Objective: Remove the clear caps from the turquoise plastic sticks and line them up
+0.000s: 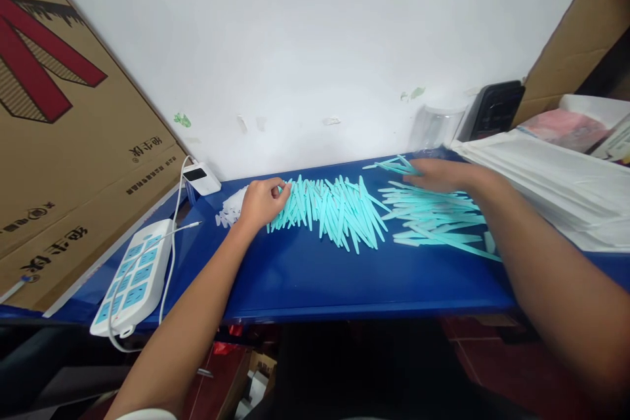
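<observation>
At the left, a white power strip [135,275] is lying on the blue table [305,279], and nearer the wall small white pieces [229,209] are sitting in a heap. Just beside them, the left hand [260,203] is resting at the left end of the middle pile of turquoise sticks [339,207]. Its thumb and forefinger are making a narrow pinch; whether they are holding a stick, I cannot tell.

These slim sticks are looking like plastic: I am judging them light, rather stiff and perhaps a little slippery on each other. Around the middle of the shaft is seeming the best place for holding one; the thin ends may be weaker.

Further right, the right pile of sticks [428,213] is lying more sideways. Above it, the right hand [436,175] is bending its fingers at a few loose sticks [394,164]; blur is hiding whether it is gripping them.
</observation>
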Demonstrator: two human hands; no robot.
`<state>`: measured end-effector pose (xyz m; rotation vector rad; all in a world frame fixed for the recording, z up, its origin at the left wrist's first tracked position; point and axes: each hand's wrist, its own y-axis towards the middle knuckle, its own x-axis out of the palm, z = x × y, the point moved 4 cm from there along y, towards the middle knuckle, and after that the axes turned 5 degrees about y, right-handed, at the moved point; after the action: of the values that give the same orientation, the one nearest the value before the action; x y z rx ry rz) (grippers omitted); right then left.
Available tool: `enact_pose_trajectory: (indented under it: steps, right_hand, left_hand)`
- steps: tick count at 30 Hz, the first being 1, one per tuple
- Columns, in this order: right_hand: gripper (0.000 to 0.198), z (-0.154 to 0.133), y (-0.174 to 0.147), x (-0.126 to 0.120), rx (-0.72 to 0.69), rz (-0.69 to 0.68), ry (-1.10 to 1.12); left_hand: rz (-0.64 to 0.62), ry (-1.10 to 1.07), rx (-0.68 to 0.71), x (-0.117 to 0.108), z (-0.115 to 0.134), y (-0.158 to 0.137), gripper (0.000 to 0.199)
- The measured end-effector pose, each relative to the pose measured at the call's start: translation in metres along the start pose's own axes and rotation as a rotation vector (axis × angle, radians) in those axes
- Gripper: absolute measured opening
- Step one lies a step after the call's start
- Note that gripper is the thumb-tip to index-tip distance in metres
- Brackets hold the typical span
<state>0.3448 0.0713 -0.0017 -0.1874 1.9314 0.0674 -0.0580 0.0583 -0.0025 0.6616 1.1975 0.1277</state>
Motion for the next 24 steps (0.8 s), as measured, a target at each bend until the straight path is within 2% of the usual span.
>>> enact_pose_trajectory:
  steps: [5,9,13,19,24]
  right_hand:
    - [0.034,0.018,0.004,0.011,0.123,-0.168,-0.045]
    - [0.030,0.016,0.006,0.012,0.109,-0.179,-0.056]
    - [0.030,0.005,0.005,0.004,0.019,-0.104,-0.035]
    - [0.045,-0.024,-0.007,-0.007,-0.165,0.075,0.009]
    - [0.049,-0.059,-0.022,0.004,-0.356,0.032,0.111]
  left_hand:
    - [0.041,0.008,-0.004,-0.008,-0.001,0.002,0.037]
    - [0.047,0.001,0.001,-0.008,0.000,0.002,0.037]
    - [0.023,-0.037,0.021,-0.005,0.004,0.000,0.036]
    - [-0.003,-0.078,0.090,-0.005,0.019,-0.003,0.037]
    - [-0.028,-0.202,0.089,-0.003,0.039,-0.009,0.040]
